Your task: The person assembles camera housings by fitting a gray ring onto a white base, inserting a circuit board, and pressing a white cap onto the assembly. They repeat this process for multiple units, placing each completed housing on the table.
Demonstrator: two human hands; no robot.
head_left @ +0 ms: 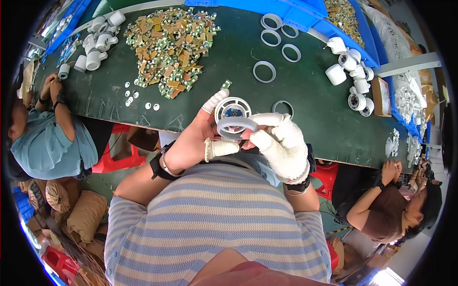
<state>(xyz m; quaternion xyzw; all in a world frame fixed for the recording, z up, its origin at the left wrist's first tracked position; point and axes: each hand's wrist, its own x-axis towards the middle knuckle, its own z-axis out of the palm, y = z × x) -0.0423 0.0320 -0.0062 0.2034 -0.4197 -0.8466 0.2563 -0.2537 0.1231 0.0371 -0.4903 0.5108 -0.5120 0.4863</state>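
Note:
In front of my chest, my left hand [192, 139], with white covers on thumb and index finger, is closed around a round white housing [219, 112]. Inside the housing a blue circuit board [234, 112] shows. My right hand [287, 148], in a white knit glove, grips a grey ring [236, 122], which lies tilted across the housing's near side. Whether the ring is seated on it I cannot tell. Just beyond my left index fingertip is a small green board [227, 84]; contact is unclear. Another grey ring [282, 108] lies beyond my right hand.
A heap of small green-and-tan boards [171, 45] covers the table's far left-centre. Several pale rings [264, 72] lie far right of centre. White cylindrical housings [335, 75] stand at right, more [93, 60] at far left. Blue bins [296, 18] line the back. Co-workers sit on both sides.

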